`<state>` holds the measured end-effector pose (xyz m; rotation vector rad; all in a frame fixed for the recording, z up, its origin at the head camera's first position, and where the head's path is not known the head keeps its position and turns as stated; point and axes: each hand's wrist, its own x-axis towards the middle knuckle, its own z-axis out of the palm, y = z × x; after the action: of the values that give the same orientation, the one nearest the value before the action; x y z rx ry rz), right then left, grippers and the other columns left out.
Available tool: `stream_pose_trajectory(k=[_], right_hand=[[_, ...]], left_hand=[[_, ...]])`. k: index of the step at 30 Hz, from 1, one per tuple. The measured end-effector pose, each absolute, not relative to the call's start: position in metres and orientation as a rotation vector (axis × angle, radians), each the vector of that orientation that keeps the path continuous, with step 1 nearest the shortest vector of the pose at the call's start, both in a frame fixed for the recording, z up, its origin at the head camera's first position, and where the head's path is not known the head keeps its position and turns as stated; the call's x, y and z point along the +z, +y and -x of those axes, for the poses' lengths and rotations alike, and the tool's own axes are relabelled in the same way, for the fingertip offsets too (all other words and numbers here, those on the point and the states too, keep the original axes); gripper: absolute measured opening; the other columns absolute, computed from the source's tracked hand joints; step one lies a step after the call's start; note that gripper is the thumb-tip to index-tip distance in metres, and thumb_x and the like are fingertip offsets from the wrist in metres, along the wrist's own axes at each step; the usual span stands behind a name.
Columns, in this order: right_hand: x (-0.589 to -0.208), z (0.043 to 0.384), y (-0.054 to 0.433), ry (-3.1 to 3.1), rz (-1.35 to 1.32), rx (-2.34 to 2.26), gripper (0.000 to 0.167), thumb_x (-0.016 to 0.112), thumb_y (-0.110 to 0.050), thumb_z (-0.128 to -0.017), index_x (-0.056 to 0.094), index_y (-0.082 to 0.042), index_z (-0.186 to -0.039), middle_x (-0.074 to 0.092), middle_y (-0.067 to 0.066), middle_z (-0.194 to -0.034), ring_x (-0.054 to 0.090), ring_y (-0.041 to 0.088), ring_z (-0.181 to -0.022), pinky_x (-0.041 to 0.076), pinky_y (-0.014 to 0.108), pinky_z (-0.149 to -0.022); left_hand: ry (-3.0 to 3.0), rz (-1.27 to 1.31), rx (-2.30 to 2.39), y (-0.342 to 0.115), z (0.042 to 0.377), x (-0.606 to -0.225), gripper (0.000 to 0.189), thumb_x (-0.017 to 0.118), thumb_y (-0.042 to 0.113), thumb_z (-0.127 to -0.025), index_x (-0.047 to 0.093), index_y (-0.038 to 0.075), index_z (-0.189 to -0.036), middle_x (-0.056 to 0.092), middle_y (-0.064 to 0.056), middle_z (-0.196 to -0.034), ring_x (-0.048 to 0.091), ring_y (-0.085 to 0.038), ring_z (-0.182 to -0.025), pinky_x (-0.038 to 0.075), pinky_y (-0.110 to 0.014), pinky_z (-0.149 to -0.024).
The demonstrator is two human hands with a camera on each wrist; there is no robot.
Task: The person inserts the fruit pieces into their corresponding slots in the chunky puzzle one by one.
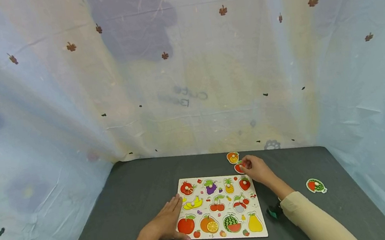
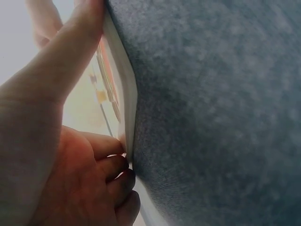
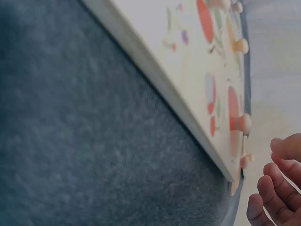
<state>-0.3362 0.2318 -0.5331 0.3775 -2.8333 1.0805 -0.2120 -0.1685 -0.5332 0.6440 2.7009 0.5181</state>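
Observation:
A white fruit puzzle board point(image 1: 226, 211) lies on the dark tabletop. My left hand point(image 1: 167, 220) rests at its lower left corner, the fingers extended along the left edge and the thumb by the lower edge. In the left wrist view, fingertips touch the board's rim point(image 2: 127, 94). Beyond the upper right corner, my right hand point(image 1: 257, 168) hovers by a red fruit piece point(image 1: 239, 167), its fingers loosely bent. The right wrist view shows the fingertips apart from a small knob point(image 3: 247, 160). An orange piece point(image 1: 232, 157) lies just behind the red one.
A watermelon piece point(image 1: 316, 185) lies alone on the right side of the dark tabletop point(image 1: 142, 179). Several fruit pictures, some with knobs, cover the board. A pale patterned curtain point(image 1: 186, 76) hangs behind and along both sides.

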Motion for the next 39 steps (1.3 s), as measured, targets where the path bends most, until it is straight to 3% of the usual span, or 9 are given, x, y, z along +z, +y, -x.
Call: stream_pose_trajectory(k=[14,39], right_hand=[[-0.542,0.354,0.231,-2.909,-0.312,1.066,0.013,0.071,-0.009,-0.103,0.07,0.0,-0.113,0.064,0.01,-0.096,0.057,0.022,-0.081,0.05,0.039,-0.07],[-0.549,0.355,0.234,-2.902,-0.253,1.147,0.012,0.071,-0.01,-0.104,0.071,0.0,-0.111,0.063,0.009,-0.09,0.055,0.021,-0.075,0.047,0.034,-0.064]], left_hand=[[2.707,-0.622,0.484,-0.166,0.213,-0.537,0.14,0.096,0.062,-0.07,0.024,-0.008,-0.166,0.017,-0.027,-0.176,0.021,-0.043,-0.163,0.021,-0.058,-0.131],[2.703,-0.637,0.47,-0.167,0.213,-0.539,0.14,0.095,0.063,-0.071,0.022,-0.008,-0.167,0.016,-0.026,-0.176,0.019,-0.042,-0.163,0.021,-0.057,-0.131]])
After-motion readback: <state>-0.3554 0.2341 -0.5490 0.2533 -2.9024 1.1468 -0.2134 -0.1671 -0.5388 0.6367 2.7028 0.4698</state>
